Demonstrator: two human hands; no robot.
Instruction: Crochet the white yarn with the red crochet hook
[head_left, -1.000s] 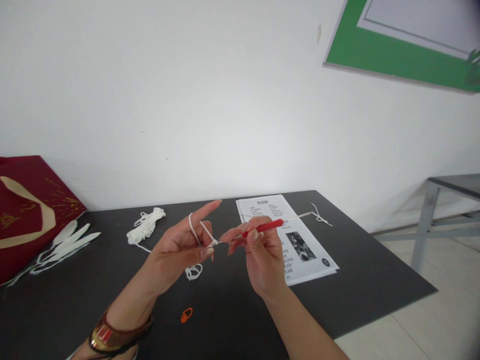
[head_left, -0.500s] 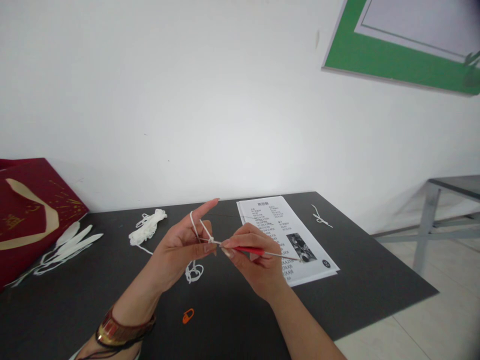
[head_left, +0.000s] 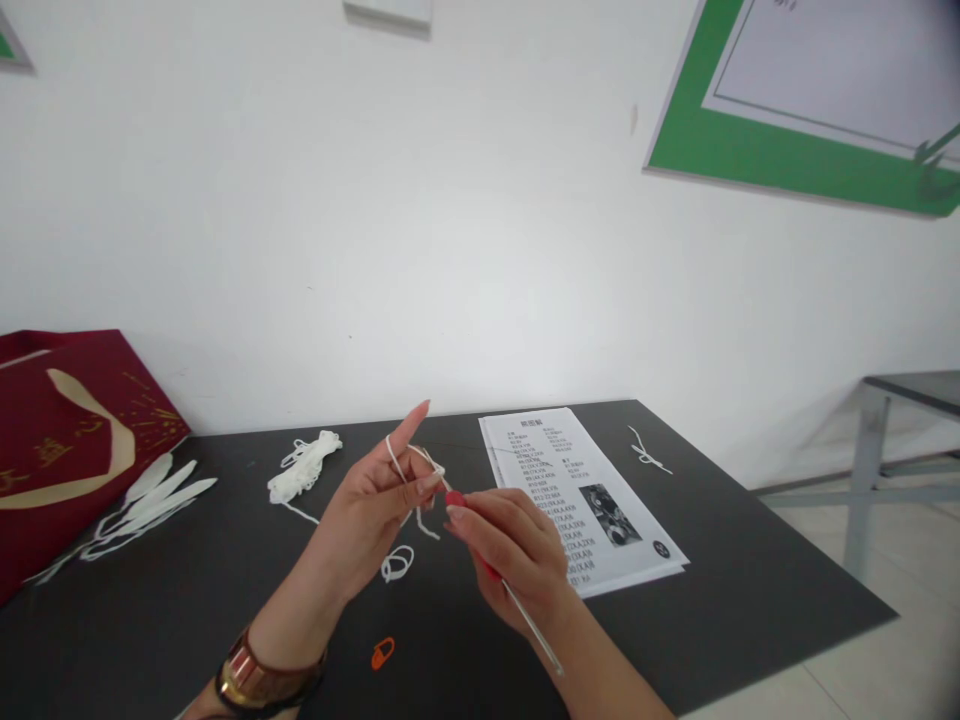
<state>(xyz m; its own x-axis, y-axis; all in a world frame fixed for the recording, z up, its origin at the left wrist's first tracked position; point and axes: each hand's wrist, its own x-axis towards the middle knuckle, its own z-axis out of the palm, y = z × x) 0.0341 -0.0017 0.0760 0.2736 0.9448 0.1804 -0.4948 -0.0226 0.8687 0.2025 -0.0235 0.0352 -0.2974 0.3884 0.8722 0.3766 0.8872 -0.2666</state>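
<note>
My left hand (head_left: 379, 510) pinches a small bit of white yarn (head_left: 438, 470) between thumb and fingers. The strand loops round its raised index finger. In my right hand (head_left: 517, 550) is a crochet hook (head_left: 532, 628) with a red grip, its rear shaft slanting down to the right. The hook's front end meets the yarn at my left fingertips; the exact stitch is too small to make out. A loose yarn tail hangs below the pinch. A yarn skein (head_left: 304, 467) lies on the table behind my left hand, its strand running toward that hand.
On the dark table (head_left: 720, 600) lie printed sheets (head_left: 551, 440), an orange stitch marker (head_left: 382, 653), a loose yarn coil (head_left: 397, 563), a yarn scrap (head_left: 649, 452) and white leaf-shaped pieces (head_left: 154, 500). A red paper bag (head_left: 45, 500) stands at left. A white wall rises behind.
The crochet hook has turned: its rear end has swung down toward me and its tip points more up and away. My right hand has rotated with it. The camera view has tilted slightly upward.
</note>
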